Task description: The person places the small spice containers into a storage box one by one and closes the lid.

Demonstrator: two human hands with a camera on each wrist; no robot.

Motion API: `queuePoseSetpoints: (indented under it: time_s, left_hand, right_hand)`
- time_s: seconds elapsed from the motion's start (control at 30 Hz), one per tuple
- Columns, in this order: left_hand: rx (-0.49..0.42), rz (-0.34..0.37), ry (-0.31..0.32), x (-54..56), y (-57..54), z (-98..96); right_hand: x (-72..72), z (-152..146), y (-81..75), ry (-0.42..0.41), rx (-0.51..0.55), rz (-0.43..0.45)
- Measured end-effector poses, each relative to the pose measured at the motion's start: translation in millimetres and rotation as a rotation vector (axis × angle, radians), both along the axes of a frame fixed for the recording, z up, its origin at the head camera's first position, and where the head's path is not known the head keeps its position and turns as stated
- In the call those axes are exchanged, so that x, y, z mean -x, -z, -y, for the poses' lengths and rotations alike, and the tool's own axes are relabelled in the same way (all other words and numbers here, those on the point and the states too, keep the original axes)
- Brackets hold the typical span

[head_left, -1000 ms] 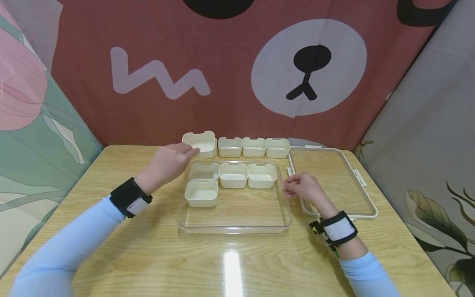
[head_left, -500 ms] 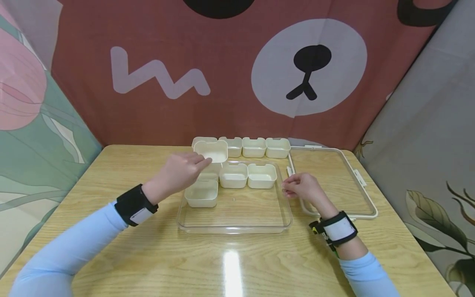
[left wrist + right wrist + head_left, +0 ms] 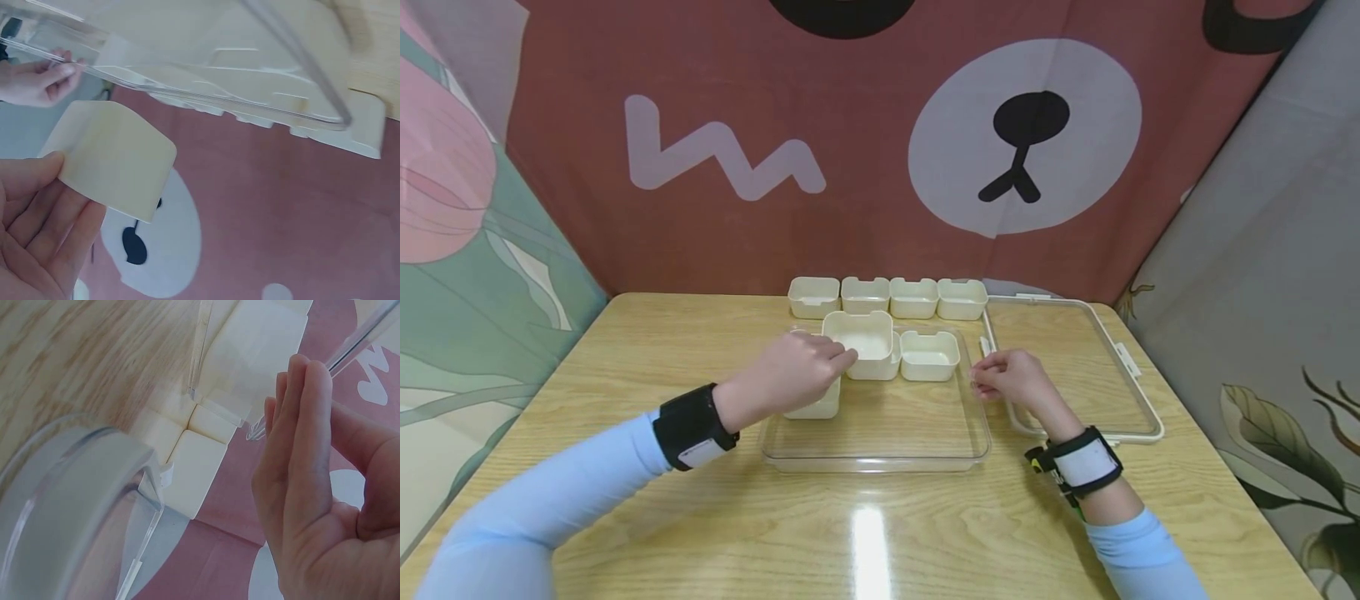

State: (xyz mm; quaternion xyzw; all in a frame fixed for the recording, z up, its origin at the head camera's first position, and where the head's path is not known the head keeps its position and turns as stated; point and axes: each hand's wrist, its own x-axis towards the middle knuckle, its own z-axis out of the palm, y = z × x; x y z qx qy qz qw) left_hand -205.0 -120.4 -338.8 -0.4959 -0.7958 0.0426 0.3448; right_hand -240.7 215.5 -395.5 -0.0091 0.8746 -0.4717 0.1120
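Observation:
My left hand (image 3: 797, 371) pinches a small cream-coloured plastic box (image 3: 859, 337) by its left side, fingers below and thumb on its wall in the left wrist view. This box hangs over the back row in a clear shallow tray (image 3: 876, 464), hiding much of a box there. At the row's right end a similar box (image 3: 929, 358) shows fully. Another box (image 3: 816, 408) stands in front at the left, partly covered by the hand. My right hand (image 3: 1015, 379) holds the tray's right rim between fingers and thumb; the thumb tip is hidden in the right wrist view.
Behind the tray, several more cream boxes (image 3: 913, 298) stand in a row along the table's back edge. To the right lies a clear lid (image 3: 1126, 360) with a white frame and side clips. A brown printed curtain (image 3: 850, 233) hangs behind the table.
My left hand has carried the box from the left end of the back row, rightward and nearer, to above the tray. My right hand has stayed at the tray's rim.

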Motion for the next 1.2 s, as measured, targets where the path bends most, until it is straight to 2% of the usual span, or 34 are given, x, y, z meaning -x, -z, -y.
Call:
queuePoseSetpoints:
  time_s: [0.33, 0.7, 0.93, 1.2]
  left_hand:
    - [0.050, 0.042, 0.042, -7.8, 1.3, -16.9]
    - [0.104, 0.042, 0.055, -10.7, 13.2, -24.2]
    - [0.163, 0.097, 0.049, -10.4, 23.3, -27.8]
    - [0.220, 0.154, 0.015, -9.5, 29.1, -29.5]
  right_hand:
    - [1.4, -1.1, 0.0, -0.003, -0.007, -0.003]
    - [1.4, -3.0, -0.1, -0.010, -0.015, -0.014]
    - [2.2, -3.7, -0.6, -0.010, -0.010, -0.013]
    - [1.3, -3.3, -0.7, -0.008, -0.008, -0.010]
